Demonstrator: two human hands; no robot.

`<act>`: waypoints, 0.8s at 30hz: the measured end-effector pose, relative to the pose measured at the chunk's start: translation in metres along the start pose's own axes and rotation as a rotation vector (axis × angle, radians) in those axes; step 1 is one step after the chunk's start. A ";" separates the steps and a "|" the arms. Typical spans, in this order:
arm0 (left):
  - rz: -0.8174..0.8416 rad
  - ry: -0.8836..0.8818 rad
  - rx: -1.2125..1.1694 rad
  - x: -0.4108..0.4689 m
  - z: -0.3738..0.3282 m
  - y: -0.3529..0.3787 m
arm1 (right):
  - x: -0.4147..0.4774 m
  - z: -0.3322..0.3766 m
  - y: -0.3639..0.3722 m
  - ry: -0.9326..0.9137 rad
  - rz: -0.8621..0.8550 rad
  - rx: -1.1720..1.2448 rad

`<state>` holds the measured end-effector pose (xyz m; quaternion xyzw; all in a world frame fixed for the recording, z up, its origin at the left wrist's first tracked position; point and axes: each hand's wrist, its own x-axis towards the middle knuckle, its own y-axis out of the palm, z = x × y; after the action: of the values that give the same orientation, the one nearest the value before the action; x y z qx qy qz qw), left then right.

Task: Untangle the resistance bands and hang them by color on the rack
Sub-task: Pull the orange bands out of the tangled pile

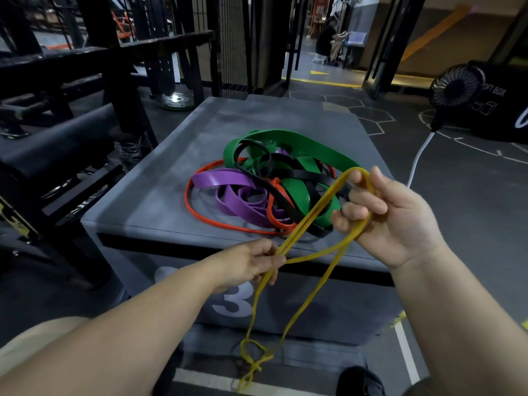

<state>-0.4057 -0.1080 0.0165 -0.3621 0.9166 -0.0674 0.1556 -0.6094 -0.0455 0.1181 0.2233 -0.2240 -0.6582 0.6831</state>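
Note:
A thin yellow band (311, 290) stretches between both my hands in front of the grey box. My left hand (251, 264) grips two of its strands together. My right hand (385, 212) holds its upper loop, which is hooked round the fingers. The band's lower end hangs down in a small knot (254, 358) near the floor. On the grey box (160, 201) lies a tangled heap: a wide green band (300, 141), a purple band (225, 181), a thin red band (194, 210) and a black band (283, 201).
A black metal rack (94, 52) and a padded bench (57, 144) stand at the left. A black fan (457, 84) with a white cable sits on the floor at the right. A person sits far back in the doorway (328, 41).

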 end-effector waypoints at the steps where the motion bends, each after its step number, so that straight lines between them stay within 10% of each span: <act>1: 0.013 -0.005 -0.028 0.000 0.000 0.000 | 0.000 0.001 0.001 -0.001 0.016 0.013; 7: 0.114 -0.059 -0.227 0.002 0.005 0.011 | 0.001 -0.002 0.001 -0.028 0.093 0.037; 24: 0.076 -0.334 0.310 0.013 0.045 0.037 | 0.000 0.018 -0.004 -0.222 0.061 0.205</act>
<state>-0.4230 -0.0905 -0.0377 -0.3052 0.8698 -0.1407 0.3613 -0.6236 -0.0463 0.1304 0.2108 -0.3707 -0.6316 0.6475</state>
